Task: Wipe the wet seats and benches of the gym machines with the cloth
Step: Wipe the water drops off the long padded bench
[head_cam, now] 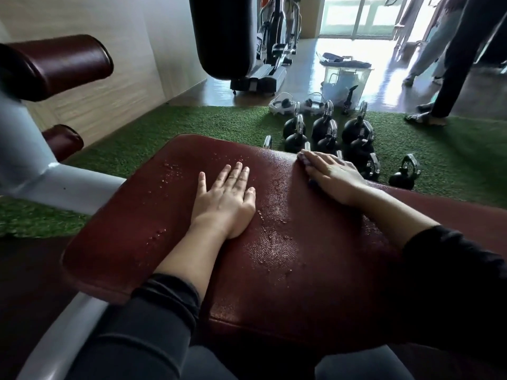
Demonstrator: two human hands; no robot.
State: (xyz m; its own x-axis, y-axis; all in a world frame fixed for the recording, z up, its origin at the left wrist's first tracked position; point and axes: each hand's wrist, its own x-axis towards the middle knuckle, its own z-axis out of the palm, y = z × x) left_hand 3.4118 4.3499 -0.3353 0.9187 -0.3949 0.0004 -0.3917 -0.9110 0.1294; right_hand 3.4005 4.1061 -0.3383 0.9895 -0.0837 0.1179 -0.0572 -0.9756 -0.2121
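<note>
1. The left hand (223, 197) lies flat and released, fingers straight, palm down on the maroon bench (288, 256) pad, holding nothing.
2. Water droplets (171, 171) bead on the pad to the left of this hand and between the two hands.
3. The right hand (333, 172) rests further off at the pad's far edge, fingers extended; a sliver of purplish cloth (304, 160) shows beneath its fingertips, pressed under the hand, mostly hidden.
4. Beyond the right hand, black kettlebells (326, 130) stand clustered on green artificial turf (178, 127).
5. Farther still sits a clear plastic bin (344, 83).
</note>
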